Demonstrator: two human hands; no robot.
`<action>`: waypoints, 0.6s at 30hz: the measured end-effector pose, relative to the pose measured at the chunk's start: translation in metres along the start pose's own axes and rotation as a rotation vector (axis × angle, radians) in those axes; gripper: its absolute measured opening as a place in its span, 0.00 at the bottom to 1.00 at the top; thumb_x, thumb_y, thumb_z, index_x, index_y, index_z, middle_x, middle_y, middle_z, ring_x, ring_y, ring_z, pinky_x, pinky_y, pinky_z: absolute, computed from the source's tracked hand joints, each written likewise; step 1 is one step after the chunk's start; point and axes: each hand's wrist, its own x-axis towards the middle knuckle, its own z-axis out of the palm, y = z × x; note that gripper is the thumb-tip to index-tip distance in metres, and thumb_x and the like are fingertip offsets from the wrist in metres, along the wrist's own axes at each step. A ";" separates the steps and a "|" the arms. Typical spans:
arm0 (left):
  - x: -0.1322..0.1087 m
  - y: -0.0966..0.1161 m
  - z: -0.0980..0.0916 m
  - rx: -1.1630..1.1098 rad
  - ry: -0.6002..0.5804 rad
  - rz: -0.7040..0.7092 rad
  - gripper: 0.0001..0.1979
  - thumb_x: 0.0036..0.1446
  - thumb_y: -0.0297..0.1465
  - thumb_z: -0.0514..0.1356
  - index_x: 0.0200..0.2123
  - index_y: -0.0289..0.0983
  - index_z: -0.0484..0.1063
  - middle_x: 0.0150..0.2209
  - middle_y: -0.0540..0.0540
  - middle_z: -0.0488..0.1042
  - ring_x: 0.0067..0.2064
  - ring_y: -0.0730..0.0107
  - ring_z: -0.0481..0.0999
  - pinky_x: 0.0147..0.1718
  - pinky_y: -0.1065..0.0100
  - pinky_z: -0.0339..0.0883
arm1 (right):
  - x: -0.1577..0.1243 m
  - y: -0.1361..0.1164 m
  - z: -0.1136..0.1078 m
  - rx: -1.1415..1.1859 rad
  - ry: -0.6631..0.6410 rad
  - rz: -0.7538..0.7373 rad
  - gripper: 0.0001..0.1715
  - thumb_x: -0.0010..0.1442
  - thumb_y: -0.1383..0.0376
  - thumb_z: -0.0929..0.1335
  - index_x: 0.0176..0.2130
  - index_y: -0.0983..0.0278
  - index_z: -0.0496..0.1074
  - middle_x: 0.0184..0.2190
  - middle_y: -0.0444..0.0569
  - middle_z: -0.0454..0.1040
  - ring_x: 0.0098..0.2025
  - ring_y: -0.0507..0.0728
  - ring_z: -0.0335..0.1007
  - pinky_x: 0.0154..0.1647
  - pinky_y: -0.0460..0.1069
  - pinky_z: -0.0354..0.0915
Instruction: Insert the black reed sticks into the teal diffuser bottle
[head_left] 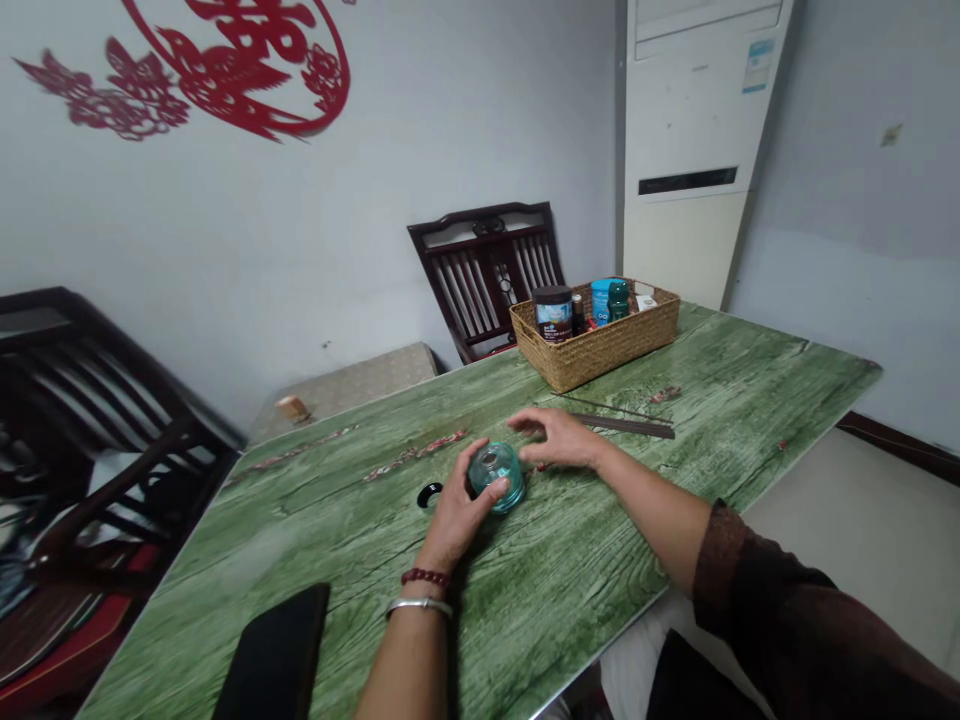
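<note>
My left hand (459,512) grips a small teal glass jar (497,476) that stands on the green wood-grain table (585,560); the fingers wrap its left side. My right hand (559,438) rests just right of the jar, palm down, fingers spread toward the table top and touching nothing I can name. A small black lid (429,494) lies on the table just left of my left hand. Dark thin sticks (626,424) lie beyond my right hand.
A wicker basket (600,345) with a dark tub, a blue container and small bottles stands at the far side. A black flat object (276,655) lies at the near left edge. Dark wooden chairs (491,270) stand behind and left of the table; a white floor unit (694,150) is in the corner.
</note>
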 end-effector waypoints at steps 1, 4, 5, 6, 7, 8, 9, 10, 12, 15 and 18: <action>0.000 0.000 0.000 0.000 0.001 0.001 0.37 0.48 0.49 0.69 0.58 0.40 0.69 0.55 0.37 0.76 0.56 0.47 0.75 0.59 0.49 0.63 | 0.000 0.002 -0.010 -0.092 0.086 0.048 0.22 0.55 0.68 0.73 0.51 0.63 0.75 0.48 0.50 0.78 0.49 0.58 0.75 0.53 0.51 0.67; -0.001 0.000 0.001 -0.005 0.005 -0.006 0.36 0.47 0.48 0.70 0.58 0.40 0.69 0.53 0.38 0.77 0.54 0.48 0.77 0.58 0.49 0.64 | -0.001 0.012 -0.039 -0.418 0.341 0.270 0.10 0.62 0.67 0.67 0.42 0.63 0.79 0.45 0.53 0.79 0.48 0.59 0.75 0.52 0.51 0.65; -0.001 0.000 0.001 -0.006 0.005 -0.008 0.37 0.47 0.48 0.70 0.58 0.40 0.68 0.53 0.39 0.78 0.54 0.48 0.77 0.58 0.49 0.65 | -0.003 0.015 -0.046 -0.502 0.374 0.348 0.12 0.64 0.67 0.66 0.42 0.62 0.80 0.45 0.54 0.79 0.48 0.59 0.75 0.52 0.51 0.65; -0.001 0.000 0.001 -0.004 0.003 -0.009 0.37 0.47 0.48 0.69 0.58 0.40 0.68 0.52 0.39 0.78 0.54 0.48 0.77 0.58 0.49 0.65 | -0.004 0.018 -0.052 -0.569 0.371 0.417 0.14 0.65 0.66 0.65 0.42 0.62 0.80 0.45 0.55 0.80 0.48 0.60 0.76 0.51 0.51 0.66; -0.001 0.000 0.001 0.002 0.000 -0.009 0.37 0.48 0.48 0.69 0.58 0.40 0.68 0.52 0.39 0.78 0.54 0.48 0.77 0.58 0.49 0.65 | -0.006 0.020 -0.056 -0.622 0.340 0.473 0.15 0.65 0.66 0.64 0.42 0.62 0.80 0.44 0.56 0.80 0.48 0.61 0.76 0.49 0.51 0.66; -0.001 0.000 0.001 0.009 -0.003 -0.010 0.37 0.48 0.48 0.69 0.58 0.40 0.68 0.52 0.39 0.78 0.54 0.48 0.77 0.58 0.48 0.65 | -0.008 0.022 -0.058 -0.665 0.292 0.512 0.15 0.65 0.66 0.64 0.41 0.62 0.81 0.44 0.56 0.81 0.48 0.61 0.77 0.48 0.51 0.66; -0.001 0.000 0.001 0.014 -0.006 -0.010 0.37 0.48 0.48 0.69 0.59 0.40 0.67 0.52 0.39 0.78 0.54 0.47 0.77 0.58 0.48 0.65 | -0.009 0.023 -0.058 -0.698 0.234 0.538 0.15 0.64 0.65 0.64 0.41 0.62 0.82 0.43 0.57 0.81 0.47 0.62 0.78 0.48 0.51 0.67; 0.000 0.000 0.001 0.018 -0.010 -0.009 0.37 0.48 0.48 0.68 0.59 0.39 0.67 0.53 0.39 0.78 0.54 0.47 0.77 0.58 0.48 0.64 | -0.010 0.023 -0.057 -0.725 0.179 0.555 0.15 0.63 0.65 0.65 0.40 0.62 0.82 0.43 0.58 0.82 0.47 0.63 0.78 0.47 0.51 0.67; 0.000 -0.001 0.001 0.020 -0.017 -0.007 0.37 0.49 0.48 0.68 0.59 0.39 0.67 0.53 0.38 0.77 0.55 0.47 0.76 0.59 0.47 0.64 | -0.011 0.023 -0.054 -0.762 0.101 0.566 0.14 0.61 0.65 0.67 0.39 0.62 0.83 0.43 0.59 0.82 0.48 0.64 0.78 0.48 0.51 0.67; 0.001 -0.003 0.002 0.009 -0.017 0.000 0.38 0.48 0.48 0.68 0.59 0.38 0.67 0.55 0.37 0.76 0.56 0.47 0.76 0.59 0.47 0.64 | -0.011 0.022 -0.049 -0.792 0.056 0.570 0.13 0.60 0.66 0.68 0.40 0.62 0.83 0.43 0.60 0.82 0.49 0.64 0.79 0.49 0.51 0.67; 0.002 -0.006 0.002 0.001 -0.007 0.004 0.37 0.48 0.48 0.69 0.59 0.39 0.68 0.55 0.37 0.76 0.56 0.47 0.76 0.59 0.47 0.64 | -0.011 0.023 -0.047 -0.800 0.050 0.571 0.13 0.60 0.66 0.68 0.40 0.63 0.83 0.43 0.61 0.82 0.49 0.64 0.79 0.49 0.52 0.68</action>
